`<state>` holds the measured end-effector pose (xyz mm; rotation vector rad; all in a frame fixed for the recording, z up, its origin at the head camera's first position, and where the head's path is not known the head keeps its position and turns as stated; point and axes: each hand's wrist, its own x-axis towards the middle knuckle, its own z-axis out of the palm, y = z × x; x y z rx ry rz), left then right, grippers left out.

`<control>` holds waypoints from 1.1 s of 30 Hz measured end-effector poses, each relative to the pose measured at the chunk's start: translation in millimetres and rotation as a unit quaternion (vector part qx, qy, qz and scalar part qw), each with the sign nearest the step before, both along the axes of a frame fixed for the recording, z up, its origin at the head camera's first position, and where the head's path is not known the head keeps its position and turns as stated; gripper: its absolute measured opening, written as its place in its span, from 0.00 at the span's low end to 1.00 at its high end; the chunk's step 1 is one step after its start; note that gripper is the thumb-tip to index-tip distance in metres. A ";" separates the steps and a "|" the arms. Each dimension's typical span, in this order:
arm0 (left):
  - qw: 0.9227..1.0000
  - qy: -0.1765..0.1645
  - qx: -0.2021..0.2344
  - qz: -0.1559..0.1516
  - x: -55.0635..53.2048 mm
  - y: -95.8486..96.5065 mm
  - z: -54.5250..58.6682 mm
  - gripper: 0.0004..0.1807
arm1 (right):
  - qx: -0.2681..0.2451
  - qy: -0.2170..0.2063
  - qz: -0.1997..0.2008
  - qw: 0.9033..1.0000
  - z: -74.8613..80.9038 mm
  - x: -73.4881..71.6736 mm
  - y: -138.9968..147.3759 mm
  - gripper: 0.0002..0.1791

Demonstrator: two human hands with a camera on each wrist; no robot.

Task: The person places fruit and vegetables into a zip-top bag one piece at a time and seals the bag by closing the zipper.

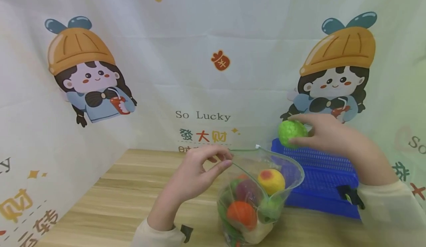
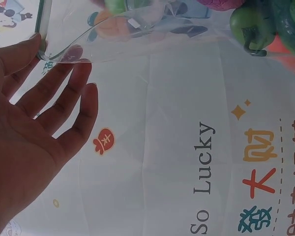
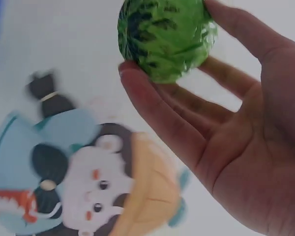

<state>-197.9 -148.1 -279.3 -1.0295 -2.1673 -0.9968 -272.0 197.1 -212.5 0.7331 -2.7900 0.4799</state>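
My right hand (image 1: pixel 327 134) holds a round, bumpy green toy fruit (image 1: pixel 292 133) between thumb and fingers, up to the right of the bag's mouth. Dark patches mark its wrinkled surface (image 3: pixel 167 39) in the right wrist view. With thumb and fingertips, my left hand (image 1: pixel 201 173) pinches the rim of a clear zip bag (image 1: pixel 296 182) at its left side. The bag stands with its mouth spread. Inside it lie a yellow toy fruit with a red blush (image 1: pixel 271 181), an orange-red one (image 1: pixel 242 214), a purple one (image 1: pixel 247 191) and several green pieces.
Behind the bag at the right, under my right forearm, sits a blue perforated plastic basket (image 1: pixel 323 199). The wooden tabletop (image 1: pixel 133 191) extends left of the bag. A printed white cloth (image 1: pixel 199 25) hangs behind and at the sides.
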 end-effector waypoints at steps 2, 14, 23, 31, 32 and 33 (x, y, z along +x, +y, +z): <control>1.000 0.001 -0.001 0.003 1.1 -1.7 -0.1 0.03 | -0.058 0.006 -0.014 0.998 -1.2 20.5 -2.4 0.42; 1.000 0.003 -0.005 -0.006 -0.7 4.6 -3.4 0.03 | -0.247 0.079 -0.017 0.966 -32.6 78.8 -24.7 0.21; 1.000 0.018 -0.004 -0.008 1.4 5.0 -4.2 0.03 | -0.152 0.034 0.136 0.978 -40.1 83.3 -63.0 0.07; 0.999 0.032 -0.008 -0.020 2.3 6.4 -3.2 0.04 | -0.036 -0.141 0.159 0.977 -52.9 74.0 -72.2 0.23; 0.999 0.033 -0.008 -0.021 2.4 6.7 -3.0 0.04 | -0.030 -0.153 0.150 0.976 -53.6 73.8 -73.4 0.25; 0.999 0.034 -0.009 -0.021 2.7 7.1 -2.6 0.04 | -0.026 -0.160 0.145 0.976 -54.3 73.7 -74.3 0.27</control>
